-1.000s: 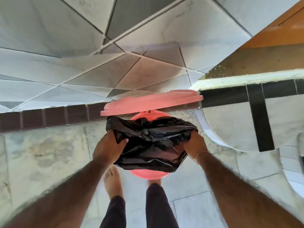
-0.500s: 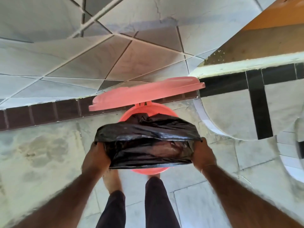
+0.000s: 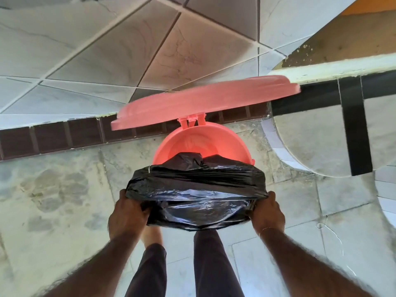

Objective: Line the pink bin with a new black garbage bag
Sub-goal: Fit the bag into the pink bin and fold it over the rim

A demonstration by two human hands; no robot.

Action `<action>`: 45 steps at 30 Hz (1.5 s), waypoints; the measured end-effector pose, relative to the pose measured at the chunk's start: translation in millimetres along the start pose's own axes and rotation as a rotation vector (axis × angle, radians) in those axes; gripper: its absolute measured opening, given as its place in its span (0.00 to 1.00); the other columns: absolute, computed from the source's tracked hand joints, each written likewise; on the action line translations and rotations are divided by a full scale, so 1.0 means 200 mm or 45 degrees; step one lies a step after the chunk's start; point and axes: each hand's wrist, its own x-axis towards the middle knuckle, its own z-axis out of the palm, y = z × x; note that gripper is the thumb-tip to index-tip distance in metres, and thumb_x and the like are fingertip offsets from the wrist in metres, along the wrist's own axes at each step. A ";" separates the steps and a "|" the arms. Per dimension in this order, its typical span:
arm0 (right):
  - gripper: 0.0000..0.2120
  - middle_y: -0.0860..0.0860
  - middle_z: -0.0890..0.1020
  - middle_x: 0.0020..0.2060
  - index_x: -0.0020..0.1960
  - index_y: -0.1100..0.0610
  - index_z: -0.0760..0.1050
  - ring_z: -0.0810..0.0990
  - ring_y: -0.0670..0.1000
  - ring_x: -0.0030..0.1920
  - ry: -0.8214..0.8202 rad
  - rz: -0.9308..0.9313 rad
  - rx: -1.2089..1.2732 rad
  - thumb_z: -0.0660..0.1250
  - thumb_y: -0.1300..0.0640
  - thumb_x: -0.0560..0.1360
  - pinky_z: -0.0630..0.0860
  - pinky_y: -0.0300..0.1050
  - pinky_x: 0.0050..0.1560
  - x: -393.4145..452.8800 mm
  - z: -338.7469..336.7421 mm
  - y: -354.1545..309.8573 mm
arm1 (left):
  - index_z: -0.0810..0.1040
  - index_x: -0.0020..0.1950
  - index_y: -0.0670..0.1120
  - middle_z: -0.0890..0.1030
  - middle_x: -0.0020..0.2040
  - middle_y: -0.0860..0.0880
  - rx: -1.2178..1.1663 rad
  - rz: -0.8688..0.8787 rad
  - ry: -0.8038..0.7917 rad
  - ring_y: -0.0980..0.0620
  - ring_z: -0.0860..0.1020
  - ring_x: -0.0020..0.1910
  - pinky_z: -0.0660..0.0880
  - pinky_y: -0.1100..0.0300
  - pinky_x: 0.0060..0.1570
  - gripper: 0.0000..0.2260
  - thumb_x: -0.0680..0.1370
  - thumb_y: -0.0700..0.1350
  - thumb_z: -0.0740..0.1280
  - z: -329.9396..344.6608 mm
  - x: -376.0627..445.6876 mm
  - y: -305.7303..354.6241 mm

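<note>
The round pink bin stands on the floor against the wall, its hinged pink lid raised upright behind it. A black garbage bag is stretched wide over the bin's near rim, with part of it bunched down inside the bin. My left hand grips the bag's left edge and my right hand grips its right edge. The bin's far inner wall is bare pink; its near rim is hidden under the bag.
A tiled wall with a dark brick-coloured skirting runs behind the bin. A curved, tiled counter base with black stripes stands close on the right. My legs and a bare foot are just in front of the bin.
Both hands have spread farther apart and pulled toward me, stretching the bag's mouth wide over the near rim. More of the bin's far inner wall shows now.
</note>
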 end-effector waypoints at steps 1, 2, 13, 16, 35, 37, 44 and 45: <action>0.12 0.55 0.72 0.53 0.56 0.58 0.70 0.78 0.61 0.51 0.032 0.053 0.070 0.64 0.57 0.74 0.74 0.51 0.44 0.03 0.00 -0.01 | 0.73 0.59 0.45 0.72 0.55 0.46 -0.024 0.000 0.009 0.38 0.77 0.51 0.75 0.46 0.42 0.19 0.71 0.49 0.69 0.00 0.02 0.01; 0.14 0.56 0.73 0.53 0.57 0.58 0.70 0.78 0.62 0.51 0.055 0.068 0.116 0.65 0.55 0.73 0.74 0.52 0.45 0.06 -0.01 -0.03 | 0.73 0.58 0.45 0.72 0.54 0.46 -0.059 0.015 0.028 0.38 0.77 0.50 0.75 0.47 0.42 0.18 0.71 0.48 0.68 -0.02 0.05 0.03; 0.18 0.59 0.76 0.53 0.55 0.57 0.77 0.78 0.62 0.52 0.316 -0.313 0.523 0.59 0.54 0.69 0.77 0.53 0.53 0.23 -0.43 -0.21 | 0.78 0.52 0.47 0.73 0.49 0.46 -0.242 0.338 0.320 0.40 0.77 0.46 0.75 0.51 0.43 0.09 0.75 0.46 0.62 -0.30 0.21 0.16; 0.14 0.59 0.79 0.37 0.38 0.60 0.77 0.77 0.58 0.40 0.189 -0.286 0.562 0.58 0.52 0.69 0.70 0.43 0.43 0.29 -0.54 -0.32 | 0.78 0.39 0.43 0.76 0.40 0.42 -0.164 0.289 0.189 0.38 0.78 0.43 0.71 0.55 0.39 0.17 0.74 0.54 0.59 -0.38 0.33 0.24; 0.22 0.56 0.78 0.39 0.41 0.59 0.75 0.78 0.58 0.43 -0.053 -0.298 0.424 0.55 0.42 0.79 0.69 0.44 0.43 0.40 -0.70 -0.82 | 0.73 0.38 0.43 0.72 0.30 0.48 -0.575 0.441 0.024 0.47 0.71 0.30 0.64 0.57 0.31 0.18 0.82 0.50 0.55 -0.36 0.44 0.67; 0.22 0.55 0.77 0.37 0.44 0.61 0.76 0.77 0.56 0.39 -0.194 -0.265 0.589 0.55 0.43 0.79 0.67 0.43 0.41 0.41 -0.68 -0.81 | 0.70 0.35 0.43 0.69 0.29 0.48 -0.673 0.372 -0.018 0.49 0.68 0.29 0.62 0.56 0.30 0.18 0.82 0.49 0.55 -0.34 0.46 0.65; 0.19 0.58 0.80 0.42 0.48 0.65 0.79 0.79 0.58 0.44 -0.135 -0.008 1.004 0.63 0.48 0.76 0.76 0.47 0.48 0.48 -0.60 -0.69 | 0.71 0.34 0.43 0.73 0.30 0.48 -0.705 0.381 -0.008 0.49 0.72 0.31 0.65 0.58 0.32 0.20 0.81 0.53 0.55 -0.31 0.52 0.53; 0.16 0.58 0.79 0.37 0.42 0.64 0.78 0.79 0.58 0.40 -0.031 -0.044 0.990 0.63 0.50 0.75 0.76 0.43 0.42 0.46 -0.58 -0.69 | 0.73 0.36 0.41 0.75 0.31 0.46 -0.636 0.405 0.017 0.47 0.74 0.32 0.67 0.57 0.34 0.21 0.81 0.55 0.54 -0.29 0.50 0.52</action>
